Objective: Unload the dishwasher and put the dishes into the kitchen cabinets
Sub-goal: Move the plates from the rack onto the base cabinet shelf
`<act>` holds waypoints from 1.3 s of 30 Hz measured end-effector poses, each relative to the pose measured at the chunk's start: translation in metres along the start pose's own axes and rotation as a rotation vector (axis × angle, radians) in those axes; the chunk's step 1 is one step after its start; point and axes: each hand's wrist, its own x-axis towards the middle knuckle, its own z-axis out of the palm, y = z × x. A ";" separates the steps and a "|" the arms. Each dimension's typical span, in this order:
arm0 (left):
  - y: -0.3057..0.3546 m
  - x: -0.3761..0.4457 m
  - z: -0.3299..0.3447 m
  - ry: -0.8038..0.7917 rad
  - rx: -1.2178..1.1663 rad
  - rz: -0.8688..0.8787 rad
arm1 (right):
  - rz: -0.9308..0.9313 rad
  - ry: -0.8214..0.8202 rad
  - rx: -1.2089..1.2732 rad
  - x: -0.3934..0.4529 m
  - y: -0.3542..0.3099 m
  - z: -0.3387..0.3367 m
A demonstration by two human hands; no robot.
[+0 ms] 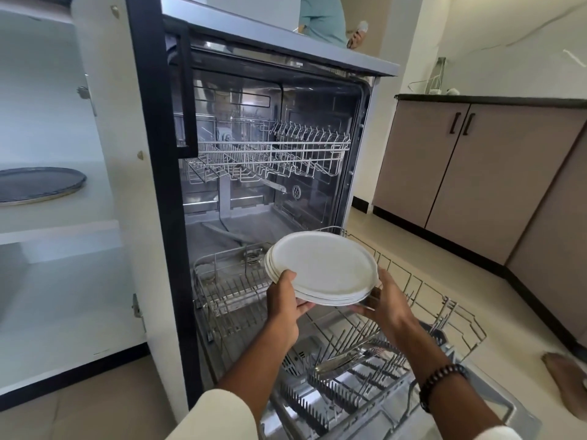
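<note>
A small stack of white plates (324, 268) hangs above the pulled-out lower rack (457, 315) of the open dishwasher (355, 128). My left hand (284, 300) grips the stack's near left rim, thumb on top. My right hand (386, 304) holds it from below on the right side. The stack is tilted slightly toward me. Some metal cutlery (343, 358) lies in the lower rack beneath my arms. The upper rack (273, 157) inside the machine looks bare.
An open white cabinet (57, 236) stands at the left with a dark round tray (38, 184) on its shelf. Brown floor cabinets (460, 173) line the right wall. Another person stands behind the counter (324, 17). A bare foot (568, 379) is at the right edge.
</note>
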 end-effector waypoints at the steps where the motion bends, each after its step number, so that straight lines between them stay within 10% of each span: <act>1: 0.001 -0.002 0.000 -0.002 0.002 -0.005 | 0.026 0.006 0.033 0.000 -0.001 0.006; 16: 0.096 -0.107 0.022 -0.239 0.212 0.083 | 0.052 0.042 0.240 -0.034 -0.086 0.038; 39: 0.279 -0.285 0.044 -0.079 0.274 0.722 | -0.334 -0.423 0.425 -0.153 -0.265 0.119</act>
